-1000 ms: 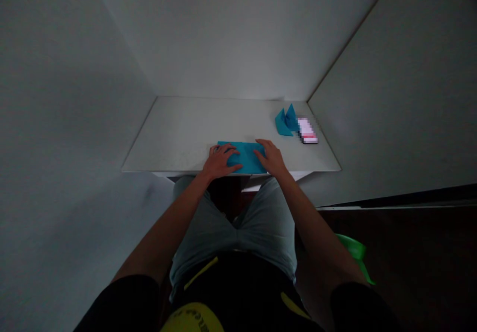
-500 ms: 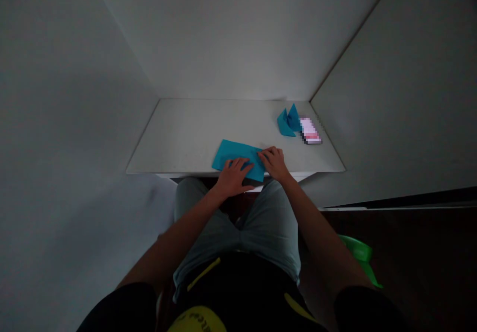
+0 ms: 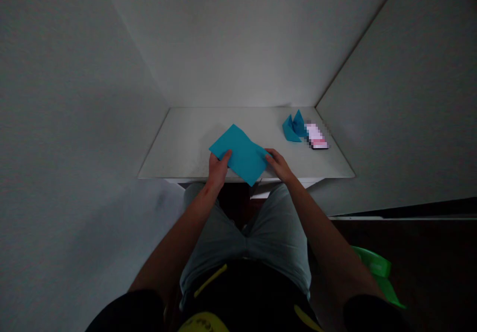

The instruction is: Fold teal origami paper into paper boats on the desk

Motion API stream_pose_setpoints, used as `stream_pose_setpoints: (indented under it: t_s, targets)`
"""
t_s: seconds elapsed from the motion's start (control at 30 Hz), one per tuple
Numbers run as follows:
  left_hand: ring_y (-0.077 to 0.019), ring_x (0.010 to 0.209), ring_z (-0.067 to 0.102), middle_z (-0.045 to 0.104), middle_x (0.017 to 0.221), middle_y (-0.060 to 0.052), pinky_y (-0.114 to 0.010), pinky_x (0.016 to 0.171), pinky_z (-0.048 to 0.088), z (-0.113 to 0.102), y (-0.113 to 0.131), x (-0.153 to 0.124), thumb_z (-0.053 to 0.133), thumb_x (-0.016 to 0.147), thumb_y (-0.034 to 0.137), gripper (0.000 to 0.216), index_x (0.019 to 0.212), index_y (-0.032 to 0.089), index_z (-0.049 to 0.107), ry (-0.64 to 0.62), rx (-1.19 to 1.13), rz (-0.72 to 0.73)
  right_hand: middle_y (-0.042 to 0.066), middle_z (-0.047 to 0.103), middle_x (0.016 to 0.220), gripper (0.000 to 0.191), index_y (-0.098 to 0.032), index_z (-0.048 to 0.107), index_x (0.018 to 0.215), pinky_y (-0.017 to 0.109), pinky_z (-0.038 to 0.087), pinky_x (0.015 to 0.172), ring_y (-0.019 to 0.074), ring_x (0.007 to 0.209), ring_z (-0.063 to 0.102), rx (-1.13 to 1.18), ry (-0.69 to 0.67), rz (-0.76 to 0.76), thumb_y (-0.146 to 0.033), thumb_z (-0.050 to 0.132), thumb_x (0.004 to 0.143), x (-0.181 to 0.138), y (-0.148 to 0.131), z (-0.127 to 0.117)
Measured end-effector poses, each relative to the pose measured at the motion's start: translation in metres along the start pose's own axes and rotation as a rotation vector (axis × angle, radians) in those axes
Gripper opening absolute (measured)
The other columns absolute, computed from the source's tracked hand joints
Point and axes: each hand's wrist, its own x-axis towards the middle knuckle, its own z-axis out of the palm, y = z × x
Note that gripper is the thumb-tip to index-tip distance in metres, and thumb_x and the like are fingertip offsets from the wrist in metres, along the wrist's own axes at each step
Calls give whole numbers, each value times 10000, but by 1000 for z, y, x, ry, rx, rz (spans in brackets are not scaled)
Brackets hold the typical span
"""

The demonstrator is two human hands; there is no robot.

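A blue sheet of paper (image 3: 241, 152) is held between my two hands over the front edge of the white table (image 3: 179, 143), one corner pointing toward me. My left hand (image 3: 219, 167) grips its left side, thumb on top and fingers hidden underneath. On the right edge, my right hand (image 3: 277, 164) pinches the paper between thumb and fingers. A folded blue paper shape (image 3: 293, 128) with two raised points stands at the back right of the table.
Beside the folded shape lies a phone (image 3: 316, 137) with a blurred-out screen. Walls close in the table at the back and on both sides. A green plastic object (image 3: 376, 267) is on the dark floor at the lower right.
The paper, which lay on the table under both hands, is now lifted and turned. My left hand has moved from on top of it to its left edge. The view has shifted slightly.
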Motion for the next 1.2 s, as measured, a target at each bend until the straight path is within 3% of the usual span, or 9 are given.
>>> stream_pose_setpoints:
  t_s: [0.1,0.23,0.3,0.43,0.5,0.67,0.83,1.07,1.2]
  targets:
    - [-286,1260,696,711,1377,-139,-487,1113,566,-6,-10,-5,740,924,364,571,1442,221,547,55,221,14,54,776,1118,588,-276,706,1286,474,619,949,281,1027,736,-64,-4,49,-698,745,879,2,4,8]
    - [-347,1474,512,543,1545,-208,-549,1240,426,-16,-9,-14,793,875,377,767,1528,172,446,132,621,199,45,753,995,606,-261,664,1345,431,628,849,251,881,726,-89,19,41,-624,758,869,6,12,9]
    - [-357,1555,416,491,1606,-202,-568,1290,335,-17,-4,-16,747,924,413,690,1521,182,490,-18,792,361,50,761,1006,609,-264,663,1336,434,625,851,253,881,726,-94,14,34,-609,780,848,10,14,9]
    - [-328,1610,362,538,1631,-116,-552,1322,257,-9,0,-16,622,1023,451,484,1469,263,615,-531,975,554,62,787,1034,678,-262,637,1382,442,620,855,255,888,736,-24,51,59,-645,775,839,16,11,11]
    - [-328,1605,378,542,1639,-118,-543,1315,273,-2,-5,-17,603,1031,462,511,1498,254,602,-598,1002,536,71,800,1061,670,-260,631,1407,445,616,902,261,952,751,45,71,48,-680,706,892,15,6,12]
    - [-335,1615,377,504,1669,-180,-551,1338,231,24,-22,-21,520,1056,409,560,1562,167,512,-455,976,417,57,823,1182,470,-293,770,1253,467,561,1053,272,1131,750,-106,-71,-94,-616,477,1078,7,-8,11]
    - [-301,1522,510,581,1592,-150,-546,1258,383,43,-26,-7,458,1032,287,524,1553,238,483,-276,757,143,31,757,1409,321,-330,802,1227,559,473,1116,314,1296,662,-561,-263,-267,-449,540,1086,1,-20,16]
    - [-424,1554,411,486,1650,-231,-659,1251,317,-7,-8,36,692,908,510,717,1527,191,524,-7,943,98,52,577,1639,443,-298,648,1499,594,419,1148,361,1420,534,-697,-300,-266,-434,520,1097,-4,-30,19]
    - [-346,1445,566,673,1480,-146,-599,1253,352,-25,-9,47,628,979,519,452,1341,248,652,-155,833,91,51,573,1642,433,-302,656,1480,594,408,1158,365,1425,524,-709,-291,-261,-441,532,1090,-4,-29,19]
